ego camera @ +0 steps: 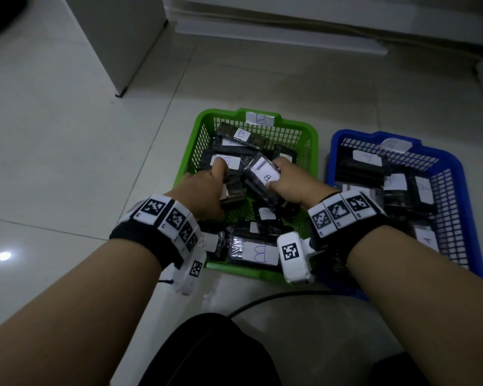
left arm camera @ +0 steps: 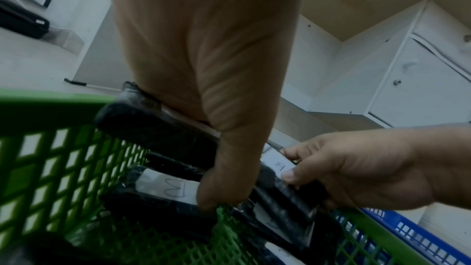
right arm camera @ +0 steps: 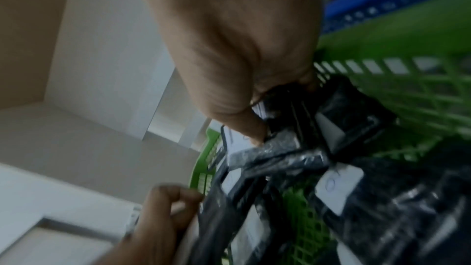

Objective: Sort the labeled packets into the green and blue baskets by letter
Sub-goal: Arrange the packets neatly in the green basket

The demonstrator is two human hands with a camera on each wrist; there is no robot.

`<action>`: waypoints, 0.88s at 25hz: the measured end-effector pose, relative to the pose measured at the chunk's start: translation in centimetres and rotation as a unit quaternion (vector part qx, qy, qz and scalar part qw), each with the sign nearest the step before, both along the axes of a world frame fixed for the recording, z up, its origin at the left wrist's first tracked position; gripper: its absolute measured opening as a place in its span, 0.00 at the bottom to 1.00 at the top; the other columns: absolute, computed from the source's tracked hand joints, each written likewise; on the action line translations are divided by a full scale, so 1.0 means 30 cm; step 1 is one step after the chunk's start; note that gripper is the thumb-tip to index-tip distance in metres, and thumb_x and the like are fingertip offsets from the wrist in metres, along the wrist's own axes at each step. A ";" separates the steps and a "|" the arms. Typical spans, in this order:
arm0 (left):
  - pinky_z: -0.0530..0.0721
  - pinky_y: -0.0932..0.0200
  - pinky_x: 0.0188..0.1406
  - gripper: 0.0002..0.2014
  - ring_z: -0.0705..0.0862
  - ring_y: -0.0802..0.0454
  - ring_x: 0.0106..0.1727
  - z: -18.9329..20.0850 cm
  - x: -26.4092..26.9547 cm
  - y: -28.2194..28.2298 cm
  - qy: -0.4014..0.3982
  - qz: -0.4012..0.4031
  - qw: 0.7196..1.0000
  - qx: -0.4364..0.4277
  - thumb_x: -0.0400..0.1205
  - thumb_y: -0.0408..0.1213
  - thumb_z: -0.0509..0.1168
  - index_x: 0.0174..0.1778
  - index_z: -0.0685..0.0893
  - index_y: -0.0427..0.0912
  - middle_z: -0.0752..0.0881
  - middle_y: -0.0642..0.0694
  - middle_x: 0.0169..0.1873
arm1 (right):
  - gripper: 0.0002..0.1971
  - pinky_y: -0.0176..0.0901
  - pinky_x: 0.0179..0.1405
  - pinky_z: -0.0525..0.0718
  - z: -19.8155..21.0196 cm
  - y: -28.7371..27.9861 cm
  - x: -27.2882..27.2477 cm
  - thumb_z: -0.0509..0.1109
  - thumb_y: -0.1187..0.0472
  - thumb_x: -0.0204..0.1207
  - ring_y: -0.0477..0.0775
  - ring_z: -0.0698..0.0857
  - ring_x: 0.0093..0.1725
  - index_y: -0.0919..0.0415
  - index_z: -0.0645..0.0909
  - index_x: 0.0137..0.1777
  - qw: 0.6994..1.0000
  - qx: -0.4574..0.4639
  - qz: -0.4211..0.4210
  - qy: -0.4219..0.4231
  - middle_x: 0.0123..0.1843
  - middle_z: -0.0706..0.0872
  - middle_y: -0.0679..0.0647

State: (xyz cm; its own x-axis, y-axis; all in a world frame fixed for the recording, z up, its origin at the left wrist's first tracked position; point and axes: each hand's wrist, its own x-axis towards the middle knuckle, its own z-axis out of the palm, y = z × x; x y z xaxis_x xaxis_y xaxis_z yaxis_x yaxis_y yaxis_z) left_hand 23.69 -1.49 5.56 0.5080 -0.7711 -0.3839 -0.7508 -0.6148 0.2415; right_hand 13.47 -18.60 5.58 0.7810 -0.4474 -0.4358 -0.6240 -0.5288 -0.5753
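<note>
The green basket (ego camera: 299, 126) carries a "B" tag and holds several black packets with white "B" labels. To its right the blue basket (ego camera: 457, 165) holds black packets labeled "A". Both hands are inside the green basket. My left hand (ego camera: 216, 175) curls over a black packet (ego camera: 229, 162) at the basket's left side, with the thumb (left arm camera: 224, 178) crossing in front of that packet (left arm camera: 153, 124). My right hand (ego camera: 285, 179) pinches a "B" packet (ego camera: 262, 172) between thumb and fingers and holds it tilted above the pile. The left wrist view shows that hand (left arm camera: 356, 168) on the label (left arm camera: 279, 165).
The baskets stand side by side on a pale tiled floor. A white cabinet (ego camera: 117, 37) stands at the back left and a white furniture base (ego camera: 290, 37) runs along the back. A black cable (ego camera: 262, 299) lies near my dark-clothed knee (ego camera: 207, 352).
</note>
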 end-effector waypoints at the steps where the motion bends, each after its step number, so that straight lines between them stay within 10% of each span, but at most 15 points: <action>1: 0.79 0.47 0.59 0.37 0.82 0.42 0.52 -0.004 0.004 -0.005 0.012 0.002 1.000 -0.013 0.66 0.42 0.78 0.62 0.61 0.44 0.82 0.42 0.55 | 0.23 0.46 0.52 0.79 0.000 0.012 0.004 0.67 0.60 0.77 0.62 0.82 0.56 0.62 0.68 0.71 1.000 -0.006 0.013 0.027 0.62 0.82 0.62; 10: 0.77 0.46 0.66 0.38 0.70 0.41 0.67 -0.021 0.031 -0.036 -0.061 -0.014 0.997 -0.043 0.61 0.37 0.81 0.64 0.70 0.42 0.69 0.40 0.66 | 0.18 0.61 0.57 0.86 -0.030 0.020 0.044 0.68 0.62 0.72 0.64 0.87 0.51 0.69 0.75 0.60 0.989 0.094 -0.075 0.082 0.53 0.85 0.64; 16: 0.77 0.42 0.65 0.15 0.72 0.42 0.68 -0.005 0.034 -0.035 -0.099 -0.033 0.993 0.059 0.74 0.41 0.71 0.56 0.81 0.47 0.73 0.43 0.63 | 0.10 0.61 0.62 0.84 -0.017 0.035 0.001 0.69 0.64 0.74 0.66 0.85 0.58 0.60 0.77 0.55 0.985 0.152 -0.060 0.052 0.58 0.85 0.64; 22: 0.79 0.43 0.64 0.38 0.73 0.44 0.68 -0.008 0.041 -0.031 -0.070 -0.089 0.984 0.137 0.61 0.50 0.81 0.63 0.70 0.48 0.73 0.47 0.67 | 0.14 0.60 0.60 0.84 0.027 0.048 -0.037 0.66 0.71 0.78 0.63 0.84 0.51 0.64 0.77 0.62 0.945 0.301 -0.126 0.012 0.57 0.85 0.66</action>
